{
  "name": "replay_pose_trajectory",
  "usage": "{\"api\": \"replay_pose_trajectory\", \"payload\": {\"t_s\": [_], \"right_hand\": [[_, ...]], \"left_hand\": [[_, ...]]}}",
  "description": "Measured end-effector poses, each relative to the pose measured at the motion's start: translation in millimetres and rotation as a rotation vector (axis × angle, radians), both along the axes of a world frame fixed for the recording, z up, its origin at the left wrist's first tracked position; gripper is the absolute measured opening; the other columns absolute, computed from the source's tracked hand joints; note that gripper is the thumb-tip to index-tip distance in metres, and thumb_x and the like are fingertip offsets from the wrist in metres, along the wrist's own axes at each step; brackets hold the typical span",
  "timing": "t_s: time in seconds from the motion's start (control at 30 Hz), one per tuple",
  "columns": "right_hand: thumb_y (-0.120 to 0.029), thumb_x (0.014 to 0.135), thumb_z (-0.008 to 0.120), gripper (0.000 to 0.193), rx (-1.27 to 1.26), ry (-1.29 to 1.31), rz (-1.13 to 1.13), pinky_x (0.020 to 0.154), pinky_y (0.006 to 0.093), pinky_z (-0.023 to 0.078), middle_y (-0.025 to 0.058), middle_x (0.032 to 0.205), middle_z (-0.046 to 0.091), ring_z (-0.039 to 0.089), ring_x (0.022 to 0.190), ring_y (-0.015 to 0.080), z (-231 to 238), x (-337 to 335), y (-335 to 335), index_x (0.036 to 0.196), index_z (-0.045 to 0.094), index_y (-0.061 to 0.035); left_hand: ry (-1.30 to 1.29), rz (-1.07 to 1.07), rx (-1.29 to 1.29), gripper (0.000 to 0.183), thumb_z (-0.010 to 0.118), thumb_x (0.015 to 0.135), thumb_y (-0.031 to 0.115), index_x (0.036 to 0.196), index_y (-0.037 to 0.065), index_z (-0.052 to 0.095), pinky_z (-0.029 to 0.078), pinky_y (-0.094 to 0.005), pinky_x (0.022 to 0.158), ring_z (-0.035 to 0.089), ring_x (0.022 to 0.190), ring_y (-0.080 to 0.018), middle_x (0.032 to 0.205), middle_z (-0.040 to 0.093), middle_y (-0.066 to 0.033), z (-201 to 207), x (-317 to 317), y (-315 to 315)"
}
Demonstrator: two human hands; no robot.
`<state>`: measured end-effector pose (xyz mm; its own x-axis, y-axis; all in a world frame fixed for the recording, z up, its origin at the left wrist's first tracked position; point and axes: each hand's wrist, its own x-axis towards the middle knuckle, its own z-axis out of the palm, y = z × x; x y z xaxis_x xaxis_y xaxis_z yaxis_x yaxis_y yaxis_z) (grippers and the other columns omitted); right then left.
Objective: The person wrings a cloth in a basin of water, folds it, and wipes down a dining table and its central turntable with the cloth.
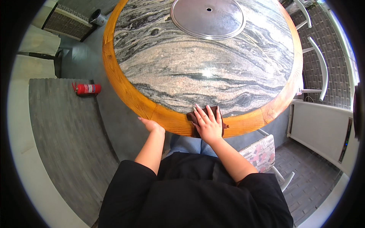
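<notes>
In front of me is a round table with a wooden rim [127,93] and a grey, black and pinkish marbled stone top [178,64]. My right hand [207,123] lies on a dark brown cloth [193,117] at the near rim. Its fingers are spread out flat and point toward the stone, pressing the cloth down. Part of the cloth drapes over the rim's outer edge. To the left, my left hand [153,125] touches the outer edge of the rim. One digit sticks out to the left; its other fingers are hidden by the table.
A round metal cover [209,19] with a small centre hole sits in the tabletop. A red fire extinguisher [87,89] is on the left. White-framed chairs [323,68] stand along the right side, and a patterned seat [260,154] is close by my right arm.
</notes>
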<state>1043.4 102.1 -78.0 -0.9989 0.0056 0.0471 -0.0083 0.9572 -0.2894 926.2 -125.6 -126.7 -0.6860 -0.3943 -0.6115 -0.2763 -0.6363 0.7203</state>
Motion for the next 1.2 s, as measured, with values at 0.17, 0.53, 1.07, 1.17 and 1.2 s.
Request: {"api": "replay_pose_trajectory", "payload": {"t_s": [0.17,0.53,1.07,1.17,1.2], "right_hand": [[-0.041,0.094,0.067,0.055,0.021,0.014,-0.018,0.124,0.0588,0.021,-0.0074,0.159,0.046,0.043,0.146,0.0261,-3.5,-18.9,2.9,0.144,0.060,-0.0200],[-0.040,0.098,0.062,0.051,0.087,0.075,-0.191,0.126,0.0567,0.018,-0.0048,0.160,0.047,0.044,0.146,0.0264,-13.7,-98.5,31.0,0.144,0.060,-0.0182],[-0.041,0.102,0.056,0.048,0.156,0.131,-0.104,0.126,0.0536,0.020,-0.0036,0.162,0.045,0.040,0.149,0.0282,-18.4,-223.9,99.4,0.144,0.060,-0.0166],[-0.041,0.103,0.054,0.049,0.167,0.110,-0.080,0.127,0.0534,0.018,-0.0046,0.164,0.040,0.037,0.151,0.0275,-14.8,-246.7,108.2,0.145,0.059,-0.0169],[-0.042,0.103,0.054,0.050,0.192,0.094,-0.079,0.127,0.0529,0.018,-0.0058,0.165,0.039,0.035,0.152,0.0269,-13.6,-254.8,110.6,0.147,0.057,-0.0183]], "left_hand": [[-0.011,0.015,0.059,0.078,0.014,0.108,0.065,0.163,0.013,0.029,0.026,-0.0424,0.125,0.032,0.153,-0.0283,0.169,0.030,-0.0061,-9.6,2.8,-4.8],[-0.094,0.021,-0.018,0.082,0.024,0.106,0.068,0.162,0.008,0.032,0.024,-0.0392,0.125,0.034,0.151,-0.0271,0.168,0.031,-0.0067,6.9,0.8,4.8],[-0.127,0.069,-0.005,0.077,0.018,0.107,0.067,0.162,0.016,0.034,0.034,-0.0412,0.120,0.043,0.146,-0.0270,0.163,0.040,-0.0034,-2.0,2.3,0.1],[-0.112,0.086,0.009,0.076,0.018,0.107,0.067,0.161,0.016,0.035,0.034,-0.0411,0.120,0.043,0.145,-0.0270,0.162,0.041,-0.0035,-5.4,4.1,-3.4],[-0.106,0.099,0.022,0.076,0.019,0.107,0.067,0.161,0.015,0.035,0.034,-0.0410,0.120,0.043,0.145,-0.0271,0.162,0.042,-0.0035,-7.3,5.7,-4.9]]}}
